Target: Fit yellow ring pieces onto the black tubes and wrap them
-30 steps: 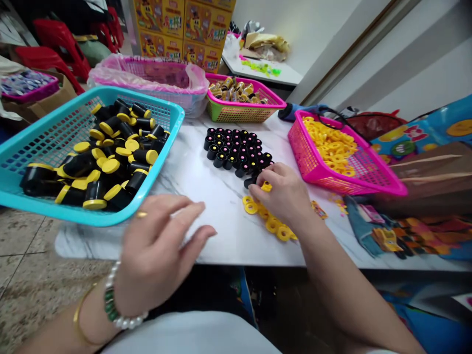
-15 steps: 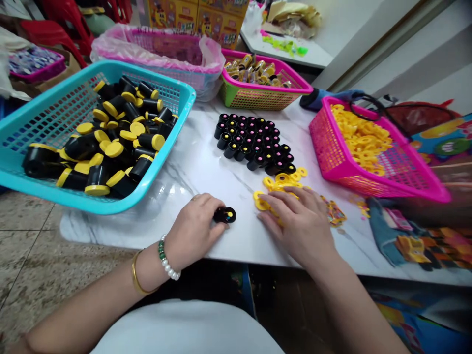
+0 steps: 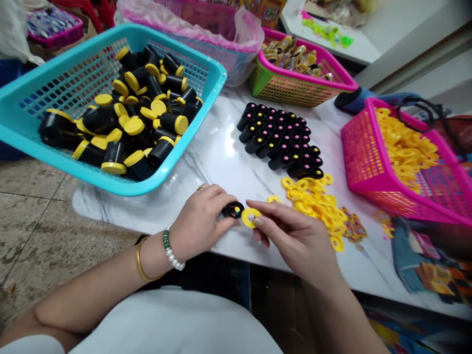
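Note:
My left hand (image 3: 201, 219) is closed round a small black tube (image 3: 233, 210) with a coloured top, held just above the white marble table (image 3: 221, 157) near its front edge. My right hand (image 3: 295, 236) pinches a yellow ring (image 3: 250, 217) right beside that tube. A loose heap of yellow rings (image 3: 317, 201) lies on the table just right of my hands. Behind it stands a block of upright black tubes (image 3: 282, 142) with pink tops.
A turquoise basket (image 3: 92, 162) of black tubes with yellow caps overhangs the table's left edge. A pink basket (image 3: 368, 167) of yellow rings sits at the right. A green-and-pink basket (image 3: 298, 88) and a plastic-lined basket (image 3: 206, 29) stand behind. Printed packets (image 3: 424, 255) lie at right.
My right hand has lifted a yellow ring from the heap and brought it over to the black tube in my left hand. The camera has tilted down and closer.

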{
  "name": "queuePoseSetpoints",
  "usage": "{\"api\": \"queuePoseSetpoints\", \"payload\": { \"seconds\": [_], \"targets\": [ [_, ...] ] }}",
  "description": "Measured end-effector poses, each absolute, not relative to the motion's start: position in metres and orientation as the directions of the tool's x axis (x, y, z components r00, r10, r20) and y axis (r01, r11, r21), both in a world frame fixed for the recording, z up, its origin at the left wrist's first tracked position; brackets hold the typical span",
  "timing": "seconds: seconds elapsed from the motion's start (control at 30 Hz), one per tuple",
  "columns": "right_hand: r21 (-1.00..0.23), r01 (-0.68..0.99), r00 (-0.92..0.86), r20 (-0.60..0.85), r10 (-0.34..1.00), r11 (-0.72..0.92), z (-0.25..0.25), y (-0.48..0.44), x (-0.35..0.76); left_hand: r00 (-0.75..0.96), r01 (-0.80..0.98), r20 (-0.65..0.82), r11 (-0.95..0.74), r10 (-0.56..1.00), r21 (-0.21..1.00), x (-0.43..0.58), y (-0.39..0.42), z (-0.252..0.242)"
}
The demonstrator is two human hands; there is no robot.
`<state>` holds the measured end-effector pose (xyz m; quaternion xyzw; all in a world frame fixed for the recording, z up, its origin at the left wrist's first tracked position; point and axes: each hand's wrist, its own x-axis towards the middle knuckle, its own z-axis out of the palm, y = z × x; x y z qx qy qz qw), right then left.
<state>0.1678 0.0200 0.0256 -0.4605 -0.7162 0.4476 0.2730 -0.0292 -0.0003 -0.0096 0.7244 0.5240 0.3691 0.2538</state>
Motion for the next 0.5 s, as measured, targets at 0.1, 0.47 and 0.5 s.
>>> {"api": "queuePoseSetpoints", "payload": {
  "seconds": [0.1,0.47,0.5],
  "targets": [
    [-0.909,0.389,-0.400,-0.024,0.916,0.146,0.018,0.027,0.157,0.174,0.580,0.250,-0.305,0.952,0.756,-0.029,0.000,-0.010],
    [-0.942,0.336,-0.335,-0.129,0.933,-0.009,0.011,0.031,0.150,0.201,0.618,0.130,-0.229,0.971,0.752,-0.028,-0.001,-0.007],
    [-0.944,0.328,-0.336,-0.145,0.931,-0.028,0.010,0.029,0.150,0.200,0.621,0.120,-0.220,0.972,0.752,-0.028,-0.001,-0.007]
  ]
}}
